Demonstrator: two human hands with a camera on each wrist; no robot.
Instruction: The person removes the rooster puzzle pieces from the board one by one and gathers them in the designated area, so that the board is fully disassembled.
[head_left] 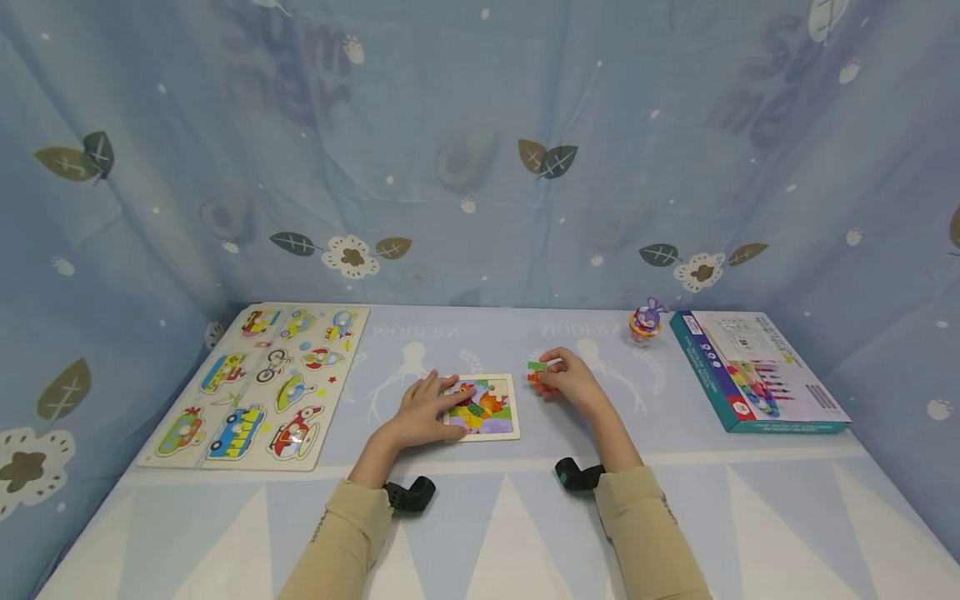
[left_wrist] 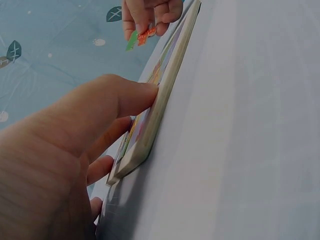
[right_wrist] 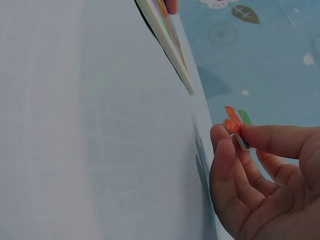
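**Orange-and-green piece (head_left: 537,367) just off the far right corner of the puzzle board (head_left: 491,437), gap between them**

OK so to me this all hangs on one thing: where the piece is compared with the board. It's just past the board's far right corner, near but not touching. Seen from the right hand (head_left: 567,381), the board lies to the left and a bit closer to the person. The right hand is clearly the nearer one to the piece, since it's pinching it between thumb and fingers. Both wrist views make it look lifted off the bench (head_left: 435,550) and tilted compared with the board, which lies flat.

Long axis? Honestly can't call it, the fingers cover too much. From above, the green strip is on the side away from the person, with the orange closer in.

Left hand (head_left: 423,412) is at the board's left side, fingers spread out over the picture, thumb on the near edge. I'd read that as steadying rather than a real grip. It hides part of the picture too.

Rest of the layout, going by the board: big vehicle board (head_left: 260,395) well off to its left, little purple toy (head_left: 647,321) to its right and farther back, and a flat box (head_left: 757,367) farther right.
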